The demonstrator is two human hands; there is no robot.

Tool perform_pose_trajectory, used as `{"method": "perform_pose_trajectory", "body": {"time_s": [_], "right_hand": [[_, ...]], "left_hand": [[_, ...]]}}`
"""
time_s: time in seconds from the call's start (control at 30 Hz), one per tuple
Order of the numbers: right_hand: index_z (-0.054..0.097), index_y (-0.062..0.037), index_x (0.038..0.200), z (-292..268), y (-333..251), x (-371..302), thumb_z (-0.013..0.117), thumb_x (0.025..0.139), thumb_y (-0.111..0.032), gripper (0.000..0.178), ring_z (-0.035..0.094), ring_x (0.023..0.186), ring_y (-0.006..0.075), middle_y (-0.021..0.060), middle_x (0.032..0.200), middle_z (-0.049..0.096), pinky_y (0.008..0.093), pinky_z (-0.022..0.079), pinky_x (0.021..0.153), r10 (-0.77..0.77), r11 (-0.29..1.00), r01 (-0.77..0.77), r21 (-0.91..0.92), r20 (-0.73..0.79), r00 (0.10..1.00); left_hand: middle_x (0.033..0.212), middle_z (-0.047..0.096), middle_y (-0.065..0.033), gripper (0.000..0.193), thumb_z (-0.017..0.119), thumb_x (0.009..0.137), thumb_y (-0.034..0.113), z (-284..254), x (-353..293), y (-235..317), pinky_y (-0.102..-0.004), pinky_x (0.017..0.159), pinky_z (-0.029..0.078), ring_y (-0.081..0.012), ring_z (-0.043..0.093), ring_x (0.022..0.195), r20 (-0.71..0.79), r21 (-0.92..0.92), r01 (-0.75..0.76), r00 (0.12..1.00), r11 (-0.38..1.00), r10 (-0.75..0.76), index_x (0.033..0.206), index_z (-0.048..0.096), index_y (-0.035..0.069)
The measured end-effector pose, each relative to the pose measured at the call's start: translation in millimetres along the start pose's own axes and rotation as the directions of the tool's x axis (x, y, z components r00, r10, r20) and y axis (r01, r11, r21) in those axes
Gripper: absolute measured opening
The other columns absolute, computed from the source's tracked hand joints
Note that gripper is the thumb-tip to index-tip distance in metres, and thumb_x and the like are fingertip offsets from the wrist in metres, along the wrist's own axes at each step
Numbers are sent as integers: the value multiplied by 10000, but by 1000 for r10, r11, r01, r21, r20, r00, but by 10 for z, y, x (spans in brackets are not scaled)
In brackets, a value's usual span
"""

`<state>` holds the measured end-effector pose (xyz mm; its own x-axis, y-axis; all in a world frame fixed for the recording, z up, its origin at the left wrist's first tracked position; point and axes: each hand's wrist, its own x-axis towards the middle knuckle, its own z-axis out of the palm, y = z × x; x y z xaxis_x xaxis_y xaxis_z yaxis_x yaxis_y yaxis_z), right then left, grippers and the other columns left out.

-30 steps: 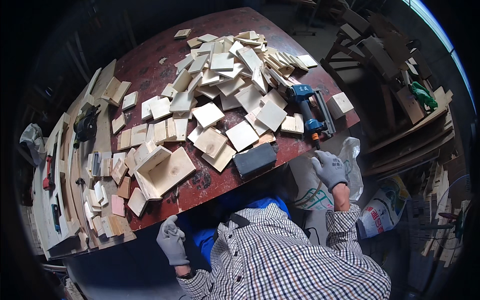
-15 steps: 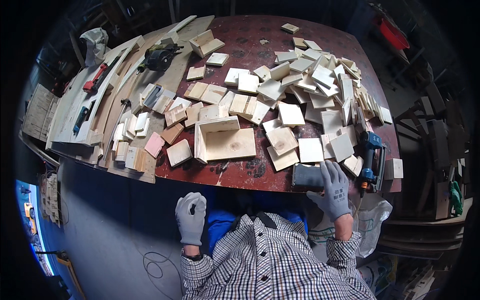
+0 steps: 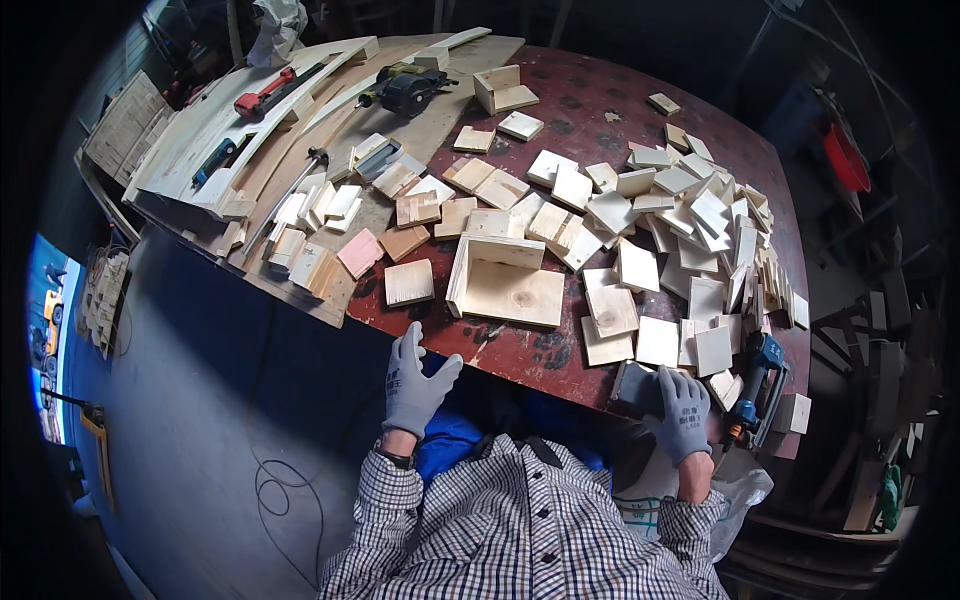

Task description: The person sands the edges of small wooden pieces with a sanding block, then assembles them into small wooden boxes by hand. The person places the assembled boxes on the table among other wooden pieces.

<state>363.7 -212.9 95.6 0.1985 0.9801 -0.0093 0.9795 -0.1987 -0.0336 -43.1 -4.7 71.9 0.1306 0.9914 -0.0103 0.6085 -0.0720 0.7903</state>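
Observation:
My left hand [image 3: 415, 385], in a grey-white glove, hovers at the table's front edge with fingers apart and nothing in them. My right hand [image 3: 683, 412], gloved alike, is closed around the right end of a dark grey block [image 3: 632, 384] at the front edge; its fingers hide that end. A three-sided wooden piece [image 3: 515, 295], a base board with two upright boards, sits ahead of my left hand. A small wooden board [image 3: 409, 283] lies to its left. To the right of my right hand rests a blue air nailer [image 3: 757, 385].
Loose wooden boards [image 3: 700, 215] are heaped across the red table [image 3: 590, 80]. On the left, plywood [image 3: 340, 230] bears a hammer [image 3: 300, 180], a dark power tool [image 3: 408, 92], a red tool [image 3: 265, 95] and a blue tool [image 3: 213, 163]. A cable [image 3: 275, 490] coils on the floor.
My left hand has risen toward the table edge and its curled fingers have spread. My right hand has gone from flat fingers to closing at the grey block. The view has turned slightly.

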Motion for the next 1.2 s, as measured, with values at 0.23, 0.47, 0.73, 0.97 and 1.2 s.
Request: {"method": "perform_pose_trajectory", "body": {"time_s": [0.23,0.47,0.73,0.97,1.2], "right_hand": [[445,-137,1574,-32,-4,-21,916,688,-266,1012,469,1428,338,104,1515,535,518,334,1212,39,999,-38,20,-34,999],[468,-123,1557,-28,-48,-137,902,709,-274,965,454,1436,347,114,1517,527,516,325,1215,83,995,-76,66,-111,990],[462,-78,1564,-32,-163,-52,888,736,-244,946,455,1440,374,154,1533,519,509,332,1221,90,991,-76,107,-131,987],[464,-88,1571,-113,-271,-87,882,758,-277,934,440,1452,371,146,1523,521,516,322,1217,144,980,-110,164,-217,965],[440,-65,1582,73,-193,-443,889,773,-274,948,439,1469,373,166,1561,496,518,331,1204,295,946,-245,213,-251,922]], "left_hand": [[1462,592,-272,884,803,868,548,488,814,6,-488,1068,500,-418,630,1276,-27,141,-42,999,989,47,1500,536,-9],[1023,681,-175,468,631,1009,465,501,713,106,-520,790,562,-395,709,894,12,242,-31,999,970,29,1236,693,60],[984,658,-169,485,606,1033,440,486,226,62,-509,715,579,-413,717,839,-67,313,-96,990,945,123,1306,672,45],[1422,577,-256,754,630,864,86,83,379,-165,-453,1100,504,-384,612,1284,150,-142,-30,987,989,51,1587,422,27],[1611,475,-126,858,799,851,252,-267,1907,111,-514,1229,350,-372,393,1517,182,549,-575,791,607,584,1613,424,127]]}}
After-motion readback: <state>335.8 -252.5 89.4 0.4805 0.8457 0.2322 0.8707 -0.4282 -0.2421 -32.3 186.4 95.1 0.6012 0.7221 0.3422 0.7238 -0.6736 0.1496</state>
